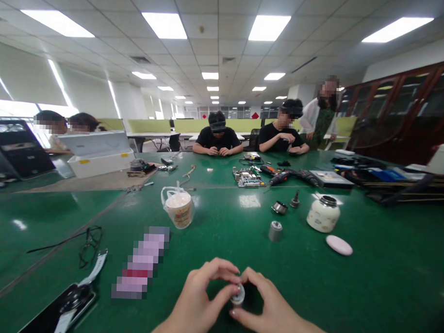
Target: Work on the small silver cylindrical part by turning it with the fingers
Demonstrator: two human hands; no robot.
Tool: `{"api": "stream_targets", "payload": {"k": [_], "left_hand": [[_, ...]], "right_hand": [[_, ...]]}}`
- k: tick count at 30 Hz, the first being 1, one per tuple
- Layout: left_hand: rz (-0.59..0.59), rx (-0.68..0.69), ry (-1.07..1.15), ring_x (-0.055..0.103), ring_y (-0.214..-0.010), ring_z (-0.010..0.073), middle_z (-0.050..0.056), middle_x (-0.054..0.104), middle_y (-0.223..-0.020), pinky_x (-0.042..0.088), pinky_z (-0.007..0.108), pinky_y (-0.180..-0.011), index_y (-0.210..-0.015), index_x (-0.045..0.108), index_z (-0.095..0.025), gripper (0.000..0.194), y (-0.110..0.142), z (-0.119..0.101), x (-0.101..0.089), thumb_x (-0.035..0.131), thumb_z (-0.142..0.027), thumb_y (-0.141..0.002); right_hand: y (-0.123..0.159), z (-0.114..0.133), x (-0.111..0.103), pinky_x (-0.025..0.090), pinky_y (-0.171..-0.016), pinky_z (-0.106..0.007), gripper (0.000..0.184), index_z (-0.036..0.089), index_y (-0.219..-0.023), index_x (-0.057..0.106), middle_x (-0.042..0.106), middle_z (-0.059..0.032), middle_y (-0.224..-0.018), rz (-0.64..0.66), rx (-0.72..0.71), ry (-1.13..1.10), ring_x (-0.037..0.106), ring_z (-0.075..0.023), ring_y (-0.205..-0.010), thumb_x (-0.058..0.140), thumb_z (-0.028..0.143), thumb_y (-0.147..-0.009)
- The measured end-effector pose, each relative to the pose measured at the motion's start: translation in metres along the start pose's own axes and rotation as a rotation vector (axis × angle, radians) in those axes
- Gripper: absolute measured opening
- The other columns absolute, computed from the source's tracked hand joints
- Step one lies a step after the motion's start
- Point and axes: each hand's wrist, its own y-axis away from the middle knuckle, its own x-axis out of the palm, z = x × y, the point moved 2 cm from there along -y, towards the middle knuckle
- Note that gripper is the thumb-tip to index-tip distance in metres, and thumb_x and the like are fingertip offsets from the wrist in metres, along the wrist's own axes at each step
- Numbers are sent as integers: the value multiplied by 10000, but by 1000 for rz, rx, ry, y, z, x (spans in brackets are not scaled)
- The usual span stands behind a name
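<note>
A small round metal part (pixel 238 294), silvery with a ringed top face, is held low over the green table in front of me. My left hand (pixel 212 287) pinches its upper left side between thumb and fingers. Curled around its right side is my right hand (pixel 264 296), its thumb at the bottom edge. The fingers cover part of it, so its exact kind is unclear. Beyond the hands stand a grey metal cylinder (pixel 275 231), a dark ring-shaped metal part (pixel 279 208) and a small shafted part (pixel 295 199).
A cream jar (pixel 323 214) and a pink oval object (pixel 339 245) are to the right. A bagged paper cup (pixel 179 209), glasses (pixel 91 244) and a watch (pixel 73 297) are left. Farther back lie a circuit board (pixel 248 177) and power drill (pixel 280 177). Other people sit across the table.
</note>
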Motion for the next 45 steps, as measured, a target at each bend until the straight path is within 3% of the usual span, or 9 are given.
{"api": "stream_targets", "payload": {"k": [5,9,11,14,17,20,27,34,45], "left_hand": [[81,75,-65,735,-934,188,7,776,-977,556,299,-877,-1073,612,-262,280,6,2,0,607,-76,-864],[89,218,-156,520,-1301,285,90,543,-1419,441,443,-1069,-1428,394,-286,663,14,11,2,572,-95,-819],[52,186,-172,457,-1347,316,106,447,-1494,423,466,-1077,-1477,288,-291,783,19,20,7,632,-131,-792],[24,59,-152,561,-1229,293,95,566,-1358,459,430,-1025,-1430,303,-295,787,24,34,15,717,-166,-773],[44,2,-102,651,-1023,233,30,676,-1089,485,378,-948,-1387,337,-298,715,25,41,21,702,-147,-791],[53,-19,-87,656,-909,206,0,674,-969,495,333,-864,-1364,362,-289,680,24,40,22,687,-127,-790],[64,-31,-106,641,-854,195,-18,659,-912,479,317,-819,-1310,396,-288,602,23,38,21,681,-141,-800],[51,-1,-101,648,-881,202,-10,659,-932,488,331,-846,-1322,370,-280,621,24,38,20,672,-141,-797],[22,43,-82,686,-833,199,7,713,-885,514,308,-803,-1253,480,-189,571,23,20,17,708,-130,-733]], "right_hand": [[0,-1,2,459,-825,-323,266,211,-939,604,664,-12,-952,-15,-21,-5,614,-224,-924,758,233,-723],[2,1,1,481,-842,-353,283,210,-973,602,676,-28,-974,-21,-78,-28,627,-233,-922,725,181,-719],[4,3,-2,488,-897,-379,403,215,-1097,577,667,-48,-1058,-27,-162,-72,629,-240,-982,665,115,-717],[7,7,-6,426,-1044,-432,628,241,-1274,508,607,-79,-1254,-52,-316,-124,568,-259,-1178,576,28,-687],[8,8,-6,384,-1094,-456,651,281,-1261,559,582,-72,-1316,-24,-360,-106,522,-268,-1259,564,-6,-678],[7,8,-5,409,-1066,-467,609,300,-1220,601,596,-68,-1291,-31,-343,-99,542,-271,-1237,582,-4,-692],[9,5,-9,496,-927,-420,302,237,-972,603,651,-76,-1100,-178,-367,-157,633,-251,-1055,572,43,-742],[13,13,-8,452,-1014,-425,626,267,-1230,510,628,-63,-1229,-88,-480,-57,586,-248,-1142,580,6,-666],[14,14,-3,482,-937,-422,461,257,-1145,569,675,-74,-1163,-128,-597,89,614,-253,-1081,596,36,-742]]}}
